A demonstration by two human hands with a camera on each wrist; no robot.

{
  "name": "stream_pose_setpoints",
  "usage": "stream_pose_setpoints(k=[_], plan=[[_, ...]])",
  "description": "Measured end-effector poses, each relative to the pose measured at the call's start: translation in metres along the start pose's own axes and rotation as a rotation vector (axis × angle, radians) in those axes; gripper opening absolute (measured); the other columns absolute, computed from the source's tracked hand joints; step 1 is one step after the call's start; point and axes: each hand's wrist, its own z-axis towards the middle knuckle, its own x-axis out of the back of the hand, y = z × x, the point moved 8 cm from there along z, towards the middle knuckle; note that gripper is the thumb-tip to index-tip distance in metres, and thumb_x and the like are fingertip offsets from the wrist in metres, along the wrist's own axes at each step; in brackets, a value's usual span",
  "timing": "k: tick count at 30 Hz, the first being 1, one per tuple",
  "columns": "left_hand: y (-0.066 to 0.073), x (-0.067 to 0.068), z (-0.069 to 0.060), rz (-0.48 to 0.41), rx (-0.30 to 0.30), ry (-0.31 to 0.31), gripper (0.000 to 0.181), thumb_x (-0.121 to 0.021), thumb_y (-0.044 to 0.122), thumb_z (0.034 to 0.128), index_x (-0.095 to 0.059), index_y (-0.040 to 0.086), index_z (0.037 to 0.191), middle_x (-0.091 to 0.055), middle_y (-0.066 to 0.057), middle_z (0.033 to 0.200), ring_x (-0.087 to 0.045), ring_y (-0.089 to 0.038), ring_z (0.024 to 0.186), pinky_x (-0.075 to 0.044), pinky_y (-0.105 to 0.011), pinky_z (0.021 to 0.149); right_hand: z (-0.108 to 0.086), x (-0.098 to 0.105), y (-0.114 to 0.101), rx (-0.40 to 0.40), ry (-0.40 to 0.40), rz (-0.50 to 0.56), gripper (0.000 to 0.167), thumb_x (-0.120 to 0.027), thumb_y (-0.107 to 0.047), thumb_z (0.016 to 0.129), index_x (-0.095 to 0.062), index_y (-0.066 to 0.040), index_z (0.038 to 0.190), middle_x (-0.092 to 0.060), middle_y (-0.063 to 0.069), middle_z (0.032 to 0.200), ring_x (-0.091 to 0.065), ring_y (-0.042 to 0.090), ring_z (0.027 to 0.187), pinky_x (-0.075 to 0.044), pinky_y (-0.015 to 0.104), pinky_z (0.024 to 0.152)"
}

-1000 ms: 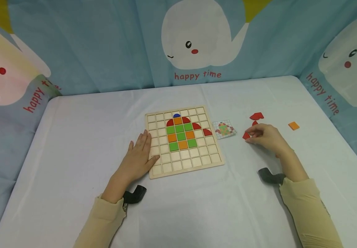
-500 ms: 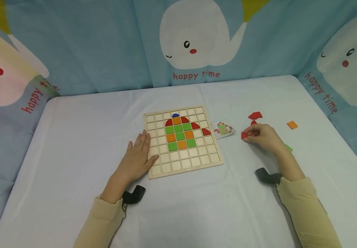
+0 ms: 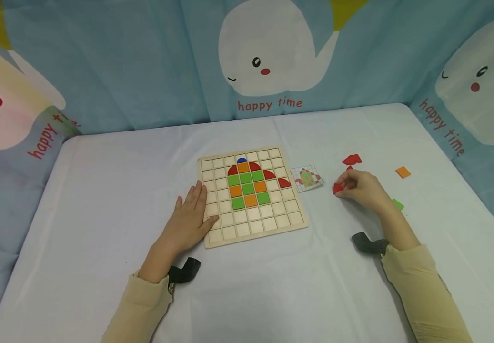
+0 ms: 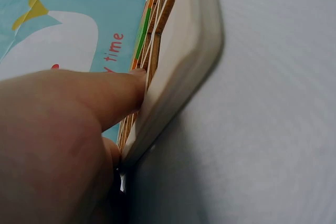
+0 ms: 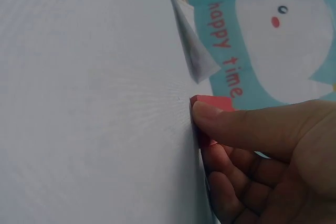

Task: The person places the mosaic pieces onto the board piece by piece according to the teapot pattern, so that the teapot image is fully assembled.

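Note:
A wooden grid board (image 3: 255, 226) lies mid-table, with green and orange squares, red quarter-round pieces and a blue half-round piece set in its cells. My left hand (image 3: 188, 220) rests flat along the board's left edge, its thumb over the border; the left wrist view shows the thumb (image 4: 118, 95) touching the rim. Right of the board, my right hand (image 3: 364, 189) pinches a red piece (image 5: 212, 102) between thumb and fingers, close to the tabletop. The fingers partly cover that piece, so its full outline cannot be made out.
A small pattern card (image 3: 307, 178) lies beside the board's right edge. Other red pieces (image 3: 351, 159) lie just beyond the right hand. An orange square (image 3: 403, 172) sits farther right, and a green piece (image 3: 398, 205) shows partly behind the right wrist.
The green piece beside my right wrist has come into sight. My right hand keeps the red piece and its fingers shift slightly around it. My left hand stays on the board.

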Motion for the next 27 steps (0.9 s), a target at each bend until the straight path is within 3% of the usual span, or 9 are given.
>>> stream_pose_setpoints(k=[5,9,15,21,27], plan=[[0.001,0.0,-0.001,-0.003,-0.006,0.002,0.078,-0.049,0.036,0.0968,-0.009,-0.01,0.147,-0.003,-0.023,0.155,-0.004,-0.038,0.142,-0.007,-0.06,0.109,-0.003,0.005,0.003,0.005,0.026,0.022,0.022,-0.071,-0.01,0.084,-0.063,0.0,0.101,-0.064,0.013,0.092,-0.057,0.022,0.083,-0.045,0.016,0.07],[0.001,0.0,-0.001,-0.002,-0.008,0.002,0.078,-0.049,0.036,0.0969,-0.009,-0.01,0.147,-0.003,-0.023,0.155,-0.004,-0.038,0.142,-0.007,-0.061,0.109,-0.007,0.014,0.007,-0.038,0.076,0.106,0.024,-0.07,-0.015,0.087,-0.064,0.001,0.104,-0.067,0.012,0.095,-0.059,0.012,0.081,-0.046,0.014,0.067],[0.0,0.0,0.0,0.004,-0.008,0.004,0.079,-0.049,0.036,0.0966,-0.01,-0.01,0.147,-0.003,-0.023,0.155,-0.005,-0.038,0.142,-0.008,-0.061,0.109,-0.012,0.028,0.009,-0.105,0.186,0.247,0.03,-0.067,-0.023,0.089,-0.063,0.0,0.109,-0.066,-0.003,0.095,-0.057,0.005,0.083,-0.048,0.015,0.069],[0.001,0.001,0.0,0.002,-0.005,0.003,0.079,-0.049,0.036,0.0966,-0.01,-0.01,0.147,-0.003,-0.023,0.155,-0.005,-0.038,0.142,-0.008,-0.061,0.109,-0.014,0.033,0.004,-0.097,0.25,0.358,0.029,-0.069,-0.023,0.088,-0.064,-0.001,0.106,-0.066,-0.011,0.09,-0.059,0.004,0.082,-0.049,0.014,0.072],[0.002,0.003,-0.001,-0.005,-0.004,0.005,0.078,-0.049,0.036,0.0966,-0.01,-0.01,0.147,-0.004,-0.023,0.155,-0.005,-0.038,0.142,-0.008,-0.061,0.109,-0.015,0.033,-0.002,-0.061,0.259,0.461,0.019,-0.069,-0.015,0.087,-0.065,-0.002,0.1,-0.067,-0.015,0.084,-0.061,0.004,0.077,-0.05,0.017,0.071]])
